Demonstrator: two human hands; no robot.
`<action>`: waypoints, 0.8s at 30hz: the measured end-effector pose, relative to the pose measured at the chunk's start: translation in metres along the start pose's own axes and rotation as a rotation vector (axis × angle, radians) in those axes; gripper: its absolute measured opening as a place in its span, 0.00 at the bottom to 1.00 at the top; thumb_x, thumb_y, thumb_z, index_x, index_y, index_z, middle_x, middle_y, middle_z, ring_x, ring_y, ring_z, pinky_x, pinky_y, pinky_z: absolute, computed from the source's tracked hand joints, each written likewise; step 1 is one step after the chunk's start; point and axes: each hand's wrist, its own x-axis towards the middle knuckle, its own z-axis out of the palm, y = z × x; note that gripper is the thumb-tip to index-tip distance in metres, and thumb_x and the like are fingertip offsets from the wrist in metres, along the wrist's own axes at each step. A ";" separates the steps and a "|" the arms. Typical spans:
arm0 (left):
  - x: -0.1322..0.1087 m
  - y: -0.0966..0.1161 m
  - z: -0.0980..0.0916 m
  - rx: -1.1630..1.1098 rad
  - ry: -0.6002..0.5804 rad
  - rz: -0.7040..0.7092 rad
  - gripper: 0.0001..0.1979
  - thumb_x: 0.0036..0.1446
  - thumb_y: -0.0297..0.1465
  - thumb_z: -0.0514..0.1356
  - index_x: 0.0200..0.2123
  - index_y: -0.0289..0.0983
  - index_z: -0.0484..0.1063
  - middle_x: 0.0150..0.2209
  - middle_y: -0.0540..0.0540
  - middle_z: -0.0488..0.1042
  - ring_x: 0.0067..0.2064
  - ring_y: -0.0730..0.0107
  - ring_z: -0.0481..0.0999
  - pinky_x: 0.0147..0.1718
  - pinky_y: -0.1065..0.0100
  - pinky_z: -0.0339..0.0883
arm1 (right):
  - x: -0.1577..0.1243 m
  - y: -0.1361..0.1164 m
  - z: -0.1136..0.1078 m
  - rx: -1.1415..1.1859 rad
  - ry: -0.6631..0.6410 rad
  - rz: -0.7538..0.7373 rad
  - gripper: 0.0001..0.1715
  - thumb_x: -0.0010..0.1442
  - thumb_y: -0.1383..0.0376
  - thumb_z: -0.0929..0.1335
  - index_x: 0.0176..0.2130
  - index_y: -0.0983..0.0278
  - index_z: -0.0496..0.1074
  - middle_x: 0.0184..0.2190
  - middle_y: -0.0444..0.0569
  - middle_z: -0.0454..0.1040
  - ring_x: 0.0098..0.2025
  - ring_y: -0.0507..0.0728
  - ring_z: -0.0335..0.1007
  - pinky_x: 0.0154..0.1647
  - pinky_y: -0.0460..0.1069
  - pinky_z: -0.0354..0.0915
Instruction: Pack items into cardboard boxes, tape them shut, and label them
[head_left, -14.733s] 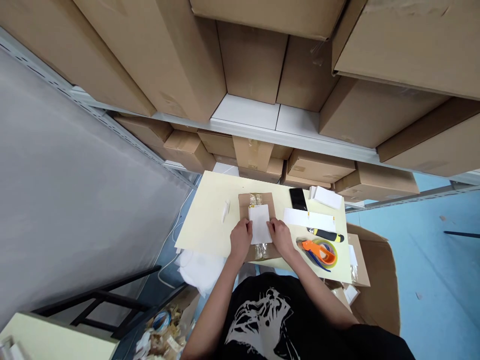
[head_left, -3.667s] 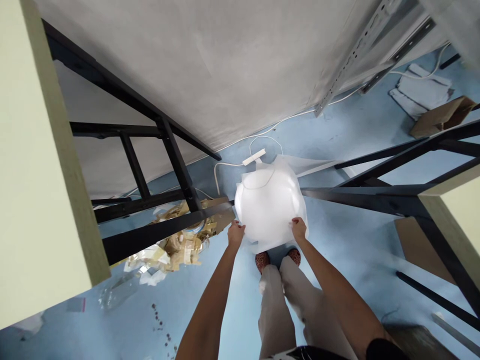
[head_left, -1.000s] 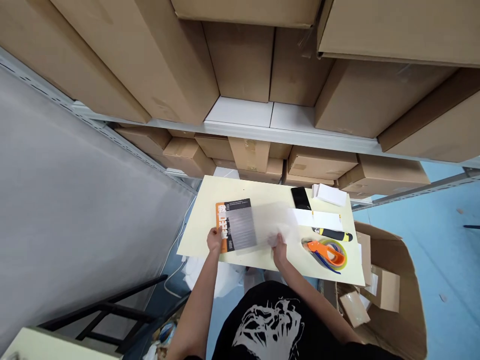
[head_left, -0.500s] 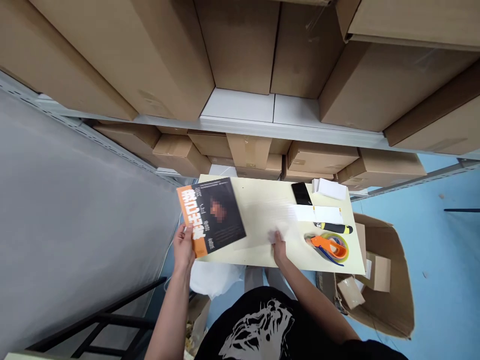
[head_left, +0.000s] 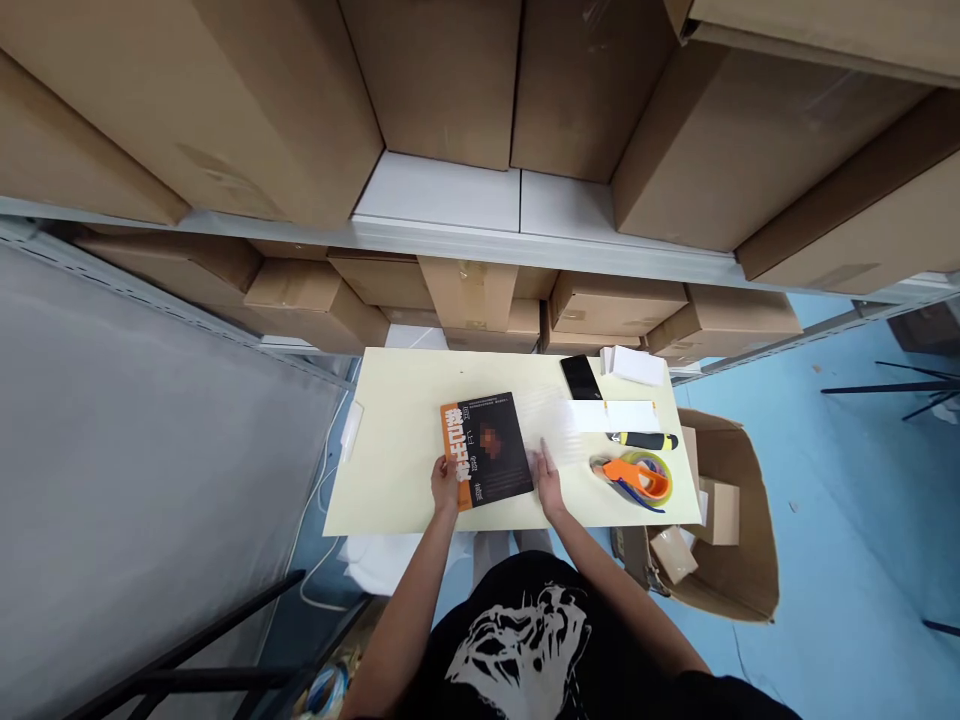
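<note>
My left hand [head_left: 445,485] has its grip closed on the orange-edged side of the dark-covered book [head_left: 499,465], low down near the corner; holding it by that border probably steadies it while leaving most of the cover uncovered. The book is over the front middle of the worktop [head_left: 397,450], slightly turned, its right side reaching over a translucent sheet [head_left: 555,425]; I cannot tell whether it rests fully flat or is raised a little. My right hand [head_left: 549,488] lies by the book's lower right corner, fingers stretched forward over the sheet, which seems a good place to stop something so thin from sliding; whether that grip pinches the sheet or merely presses it, I cannot tell. The phone [head_left: 580,378] and the stack of white cards [head_left: 636,366] sit at the far edge, I would judge to be out of my forearms' way. White strips [head_left: 615,415], a black-and-yellow tool [head_left: 646,440] and an orange tool [head_left: 637,478] lie to the right, presumably grouped there for easy reach with the middle left for the book.
</note>
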 end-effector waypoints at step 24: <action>-0.051 0.036 0.030 1.080 0.025 0.504 0.16 0.59 0.28 0.50 0.48 0.40 0.71 0.54 0.40 0.66 0.56 0.51 0.60 0.52 0.50 0.56 | -0.011 -0.003 0.024 -0.774 -0.257 -0.395 0.18 0.56 0.63 0.64 0.46 0.64 0.71 0.60 0.58 0.60 0.62 0.63 0.51 0.61 0.60 0.48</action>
